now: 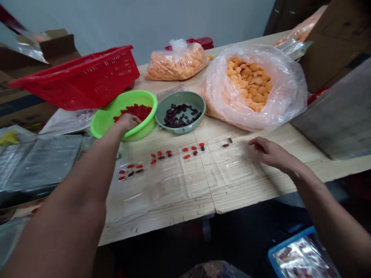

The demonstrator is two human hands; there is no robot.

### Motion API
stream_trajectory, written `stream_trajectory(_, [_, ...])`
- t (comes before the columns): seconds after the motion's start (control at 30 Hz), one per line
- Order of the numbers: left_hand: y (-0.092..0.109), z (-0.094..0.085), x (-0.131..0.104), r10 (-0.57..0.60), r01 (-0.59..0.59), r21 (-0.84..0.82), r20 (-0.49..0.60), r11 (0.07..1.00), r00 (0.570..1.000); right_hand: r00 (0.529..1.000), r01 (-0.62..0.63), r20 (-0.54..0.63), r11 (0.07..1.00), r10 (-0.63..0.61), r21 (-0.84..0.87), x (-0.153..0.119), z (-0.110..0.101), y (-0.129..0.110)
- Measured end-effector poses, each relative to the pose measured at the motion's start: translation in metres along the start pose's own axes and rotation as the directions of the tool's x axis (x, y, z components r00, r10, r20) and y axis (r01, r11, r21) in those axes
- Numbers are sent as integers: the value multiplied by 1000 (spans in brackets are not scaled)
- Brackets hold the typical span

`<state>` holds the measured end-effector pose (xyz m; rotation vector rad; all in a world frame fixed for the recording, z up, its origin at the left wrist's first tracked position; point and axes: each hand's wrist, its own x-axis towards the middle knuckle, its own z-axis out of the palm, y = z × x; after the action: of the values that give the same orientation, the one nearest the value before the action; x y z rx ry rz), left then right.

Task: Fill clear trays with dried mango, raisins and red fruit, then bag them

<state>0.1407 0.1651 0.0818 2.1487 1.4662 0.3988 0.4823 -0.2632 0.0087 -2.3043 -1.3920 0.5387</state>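
My left hand (129, 121) is down in a light green bowl (142, 133), its fingers bent and closed among red dried-fruit-like pieces (140, 112). Its fingertips are hidden, so what they hold cannot be made out. My right hand (269, 152) hovers just right of the clear plastic trays, fingers loosely curled together, with nothing visible in them. The three trays on the left, among them one tray (197, 179), bear red and dark pieces in their far compartments. The rightmost tray (237, 166) has two dark pieces (228, 142).
A grey-green bowl (181, 129) of dark pieces stands beside the light green one. Behind are a red basket (95, 83), a tied bag of orange pieces (176, 63) and a large open bag (285, 88). Stacked clear trays (46, 162) lie left; a grey box (339, 119) stands right.
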Motion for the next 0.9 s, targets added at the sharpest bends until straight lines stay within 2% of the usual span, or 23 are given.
stream_trajectory(0.07, [-1, -1, 4, -89, 83, 112, 44, 990, 995, 998, 63, -21, 998, -63, -26, 10, -3, -11])
stream_trajectory(0.13, [-1, -2, 6, -126, 118, 196, 27, 974, 992, 991, 128, -24, 987, -131, -97, 23, -1, -29])
stream_trajectory(0.2, [0, -4, 6, -127, 131, 249, -33, 960, 991, 977, 202, -33, 960, -212, -193, 38, 3, -50])
stream_trajectory(0.27, [3, -7, 2, -104, 142, 283, -144, 949, 984, 959, 257, -41, 920, -281, -297, 51, 6, -66])
stream_trajectory(0.37, [17, -10, -16, 10, 70, 190, -394, 979, 919, 942, 284, -71, 890, -329, -356, 61, 7, -70])
stream_trajectory(0.4, [26, -9, -27, 41, 0, 92, -441, 996, 897, 941, 279, -83, 893, -327, -353, 63, 6, -67])
stream_trajectory(0.43, [37, -5, -41, 61, -85, -33, -442, 996, 895, 941, 278, -88, 896, -326, -347, 63, 5, -62])
stream_trajectory(0.47, [51, 0, -57, 76, -156, -180, -389, 971, 918, 940, 289, -75, 893, -333, -344, 63, 3, -57])
stream_trajectory(0.53, [84, 20, -93, 160, -205, -425, -138, 882, 977, 927, 354, 14, 865, -374, -355, 62, 0, -48])
stream_trajectory(0.6, [117, 50, -128, 257, -176, -496, 100, 851, 961, 902, 427, 118, 822, -414, -376, 62, -1, -44])
stream_trajectory(0.63, [131, 68, -142, 287, -144, -502, 220, 853, 933, 893, 449, 163, 803, -419, -392, 63, 0, -43])
stream_trajectory(0.67, [143, 86, -153, 303, -128, -497, 291, 858, 908, 890, 456, 195, 790, -412, -410, 64, 1, -44])
stream_trajectory(0.73, [159, 121, -166, 341, -169, -446, 341, 879, 876, 897, 443, 216, 778, -387, -446, 66, 3, -46])
stream_trajectory(0.8, [164, 149, -169, 403, -285, -351, 332, 892, 853, 906, 423, 205, 775, -370, -470, 67, 5, -48])
stream_trajectory(0.9, [159, 173, -166, 493, -454, -193, 352, 870, 796, 918, 396, 198, 776, -343, -491, 65, 2, -47])
